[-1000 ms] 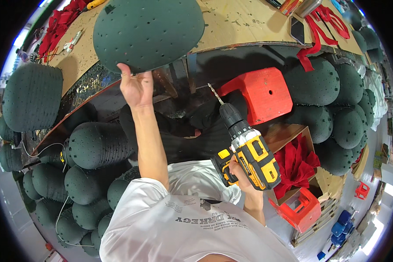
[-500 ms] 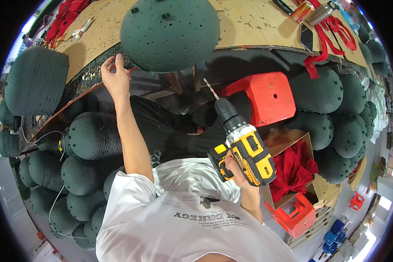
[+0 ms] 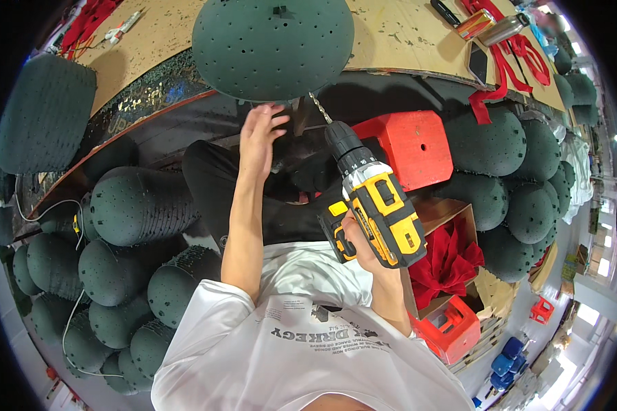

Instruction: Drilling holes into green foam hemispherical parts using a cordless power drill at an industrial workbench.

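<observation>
A dark green dome (image 3: 271, 55) dotted with small holes rests at the table's near edge, in front of me. My left hand (image 3: 258, 140) is just below its near rim, palm up with the fingers loosely apart and nothing in them. Whether the fingertips touch the rim I cannot tell. My right hand (image 3: 365, 243) is wrapped around the grip of a yellow and black cordless drill (image 3: 377, 198). Its long twist bit points up and away, with the tip close to the dome's lower right edge.
Stacks of green domes (image 3: 140, 205) crowd the floor on both sides, and one stack (image 3: 44, 113) stands on the table's left end. Red stool (image 3: 418, 151) and a box of red ribbon (image 3: 452, 264) are at right. A phone (image 3: 478, 63), can and bottle lie on the table.
My left hand has moved right, from the dome's left side to beneath its near rim. The drill has shifted slightly up and left, its bit now closer to the dome.
</observation>
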Demonstrator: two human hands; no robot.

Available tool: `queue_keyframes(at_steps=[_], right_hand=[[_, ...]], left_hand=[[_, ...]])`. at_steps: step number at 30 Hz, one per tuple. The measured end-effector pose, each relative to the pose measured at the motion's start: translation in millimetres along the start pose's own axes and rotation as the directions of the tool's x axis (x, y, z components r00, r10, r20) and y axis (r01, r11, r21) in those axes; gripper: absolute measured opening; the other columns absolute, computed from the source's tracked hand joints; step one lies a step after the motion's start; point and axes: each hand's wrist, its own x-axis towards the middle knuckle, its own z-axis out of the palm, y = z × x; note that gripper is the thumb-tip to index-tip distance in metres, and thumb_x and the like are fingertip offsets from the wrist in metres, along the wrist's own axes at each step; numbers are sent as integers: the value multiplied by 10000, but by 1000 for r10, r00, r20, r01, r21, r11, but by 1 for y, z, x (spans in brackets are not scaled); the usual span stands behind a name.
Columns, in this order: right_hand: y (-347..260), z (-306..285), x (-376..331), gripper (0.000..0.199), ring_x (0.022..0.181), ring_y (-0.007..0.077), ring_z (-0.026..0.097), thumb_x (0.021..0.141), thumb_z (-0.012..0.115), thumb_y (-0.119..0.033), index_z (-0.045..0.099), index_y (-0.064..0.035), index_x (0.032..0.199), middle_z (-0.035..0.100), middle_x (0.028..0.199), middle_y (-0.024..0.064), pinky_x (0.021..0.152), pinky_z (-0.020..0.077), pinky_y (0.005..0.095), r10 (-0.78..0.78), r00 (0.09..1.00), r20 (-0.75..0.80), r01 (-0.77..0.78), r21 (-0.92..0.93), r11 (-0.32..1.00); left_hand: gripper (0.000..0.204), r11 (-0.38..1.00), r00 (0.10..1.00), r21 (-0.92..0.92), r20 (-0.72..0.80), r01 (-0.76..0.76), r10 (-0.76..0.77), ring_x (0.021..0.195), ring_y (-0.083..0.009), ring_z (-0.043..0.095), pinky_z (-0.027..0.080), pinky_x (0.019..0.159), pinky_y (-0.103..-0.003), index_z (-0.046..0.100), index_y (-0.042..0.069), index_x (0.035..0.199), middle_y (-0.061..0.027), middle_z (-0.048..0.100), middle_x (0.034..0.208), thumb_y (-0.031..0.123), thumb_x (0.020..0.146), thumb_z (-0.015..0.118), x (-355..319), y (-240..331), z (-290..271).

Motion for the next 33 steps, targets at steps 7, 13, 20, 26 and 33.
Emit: queue_keyframes(at_steps=[7, 13, 20, 26, 33], right_hand=[[-13, 11, 21, 166, 785, 185, 688, 896, 668, -5, 691, 16, 1059, 712, 911, 89, 712, 549, 338, -173, 982, 79, 185, -188, 965], [-12, 18, 26, 265, 970, 276, 733, 862, 739, -58, 748, -62, 1127, 763, 1078, 87, 819, 551, 402, -147, 984, 98, 166, -225, 960], [-9, 22, 28, 273, 968, 249, 718, 851, 753, -98, 758, -105, 1124, 765, 1089, 42, 824, 480, 420, -182, 977, 115, 211, -345, 914], [-13, 24, 31, 281, 978, 243, 722, 852, 755, -98, 751, -99, 1134, 765, 1091, 43, 838, 487, 414, -243, 960, 138, 279, -419, 864], [-32, 22, 42, 413, 871, 237, 737, 792, 759, -20, 635, 1, 1185, 728, 1024, 110, 766, 567, 311, -72, 987, 146, 112, -289, 951]], left_hand=[[240, 965, 996, -260, 59, -46, 64, 1066, -248, 706, 563, 898, -372, 624, -6, 1143, -114, 704, 1133, 216, 1053, 627, 16, -9, 39], [195, 939, 997, -337, 2, -70, 75, 972, -227, 722, 571, 864, -354, 633, 13, 1109, -93, 717, 1070, 193, 1038, 655, 19, -16, 43], [197, 936, 997, -343, -20, -74, 71, 960, -208, 718, 565, 854, -343, 630, 29, 1103, -75, 714, 1053, 204, 1027, 675, 20, -19, 44], [217, 940, 997, -333, -29, -74, 69, 970, -198, 714, 555, 871, -344, 629, 37, 1130, -69, 716, 1077, 211, 1018, 691, 19, -21, 44], [311, 969, 989, -208, -90, -135, 118, 998, -272, 747, 635, 763, -333, 584, -30, 1170, -172, 715, 1107, 241, 1035, 657, 18, -21, 49]])
